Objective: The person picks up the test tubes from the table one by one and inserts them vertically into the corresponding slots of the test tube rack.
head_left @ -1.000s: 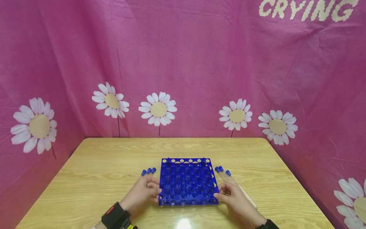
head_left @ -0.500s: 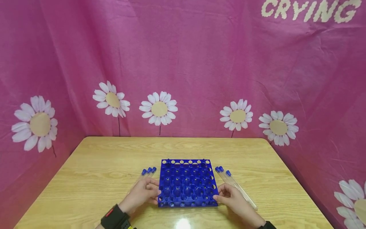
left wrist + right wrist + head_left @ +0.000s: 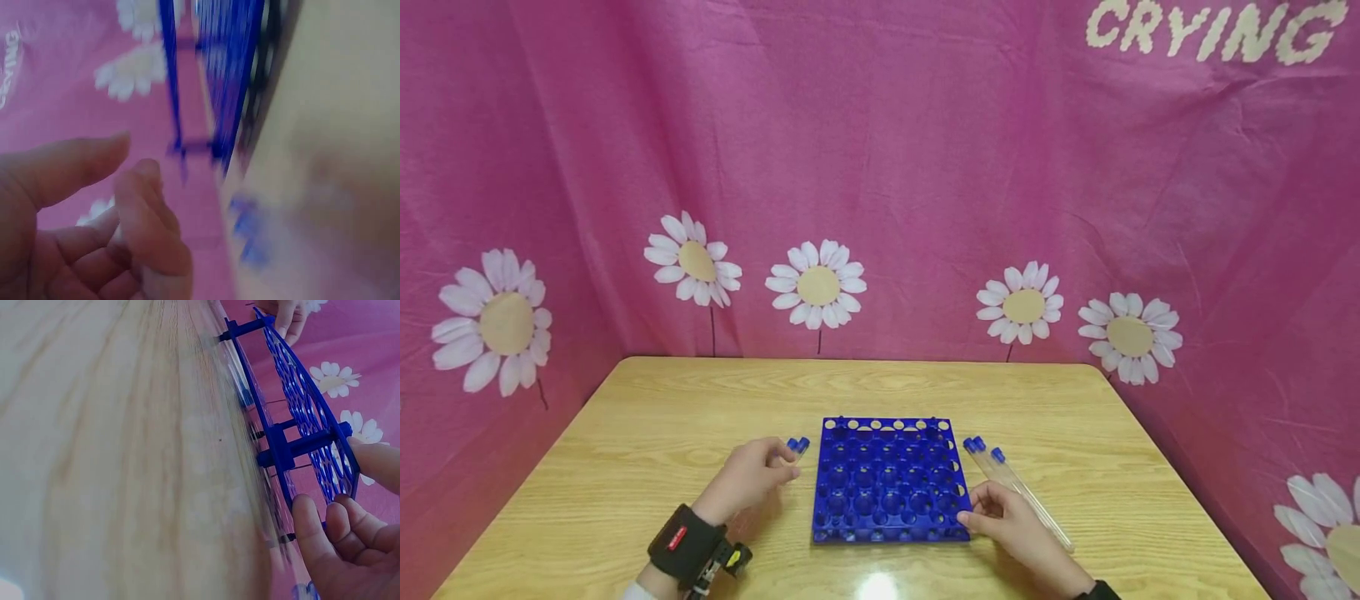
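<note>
A blue plastic test tube rack [image 3: 891,479], with rows of round holes, stands in the middle of the table. My right hand [image 3: 1011,517] grips its near right corner; in the right wrist view the thumb [image 3: 378,464] lies at the top plate and the fingertips reach the side. My left hand [image 3: 748,479] is off the rack to its left, fingers bent and holding nothing, with thumb and forefinger apart in the left wrist view. It overlaps the blue-capped test tubes [image 3: 803,445] on that side, leaving two caps showing. Those caps [image 3: 249,231] are blurred in the left wrist view.
Three clear test tubes with blue caps [image 3: 997,455] lie slanted on the table right of the rack, partly behind my right hand. The wooden table [image 3: 647,417] is backed by a pink cloth [image 3: 895,208] printed with daisies.
My left hand has let go of the rack's left side and moved left and slightly away from me, over the left tubes. My right hand stays at the rack's corner.
</note>
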Demonstrator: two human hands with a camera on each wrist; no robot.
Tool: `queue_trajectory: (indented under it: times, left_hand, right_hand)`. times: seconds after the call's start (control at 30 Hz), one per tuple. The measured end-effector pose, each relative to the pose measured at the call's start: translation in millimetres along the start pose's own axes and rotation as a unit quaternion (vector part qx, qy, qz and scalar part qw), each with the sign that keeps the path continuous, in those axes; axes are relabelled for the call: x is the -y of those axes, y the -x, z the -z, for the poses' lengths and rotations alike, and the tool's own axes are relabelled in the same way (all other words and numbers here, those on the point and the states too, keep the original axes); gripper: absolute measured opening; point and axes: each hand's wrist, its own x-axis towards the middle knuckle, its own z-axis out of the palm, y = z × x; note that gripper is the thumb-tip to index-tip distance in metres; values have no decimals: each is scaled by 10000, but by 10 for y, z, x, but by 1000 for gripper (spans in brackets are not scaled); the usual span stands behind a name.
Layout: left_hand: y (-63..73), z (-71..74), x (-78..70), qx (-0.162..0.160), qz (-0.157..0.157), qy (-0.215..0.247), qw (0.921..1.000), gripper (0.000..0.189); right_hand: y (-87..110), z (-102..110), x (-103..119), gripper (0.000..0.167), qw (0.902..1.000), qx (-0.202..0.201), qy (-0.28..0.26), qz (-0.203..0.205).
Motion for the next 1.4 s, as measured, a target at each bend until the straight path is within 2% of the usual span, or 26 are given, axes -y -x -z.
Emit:
queue_trajectory:
  times: [0.1, 0.23, 0.33, 0.43, 0.6, 0.73, 1.2, 1.4]
  left_hand:
    - [-75, 143, 19, -194, 151, -534, 9983, 22]
    - [-142, 273, 102, -100, 276, -942, 9951, 32]
    - [-165, 308, 174, -83, 428, -1147, 9924, 36]
    - [-167, 301, 232, -51, 516, -1258, 9907, 31]
    - [-172, 253, 279, 25, 551, -1308, 9899, 21]
    - [-190, 230, 272, 67, 619, -1332, 9891, 21]
    - [-224, 166, 266, 54, 1115, -1166, 9869, 17]
    - [-211, 146, 220, -19, 974, -1209, 9879, 17]
  right_hand:
    - [6, -1, 1, 30, 10000, -5, 17, -42]
    - [16, 3, 1, 30, 10000, -7, 76, -53]
    - [13, 0, -4, 31, 10000, -9, 71, -44]
    - [-3, -11, -15, 31, 10000, -16, 43, 13]
    - [-17, -20, -29, 30, 9999, -1, 51, 135]
    - [-9, -15, -23, 31, 10000, -7, 65, 45]
    - [-18, -2, -16, 30, 10000, -11, 44, 45]
    - [-15, -4, -11, 29, 9999, -48, 14, 132]
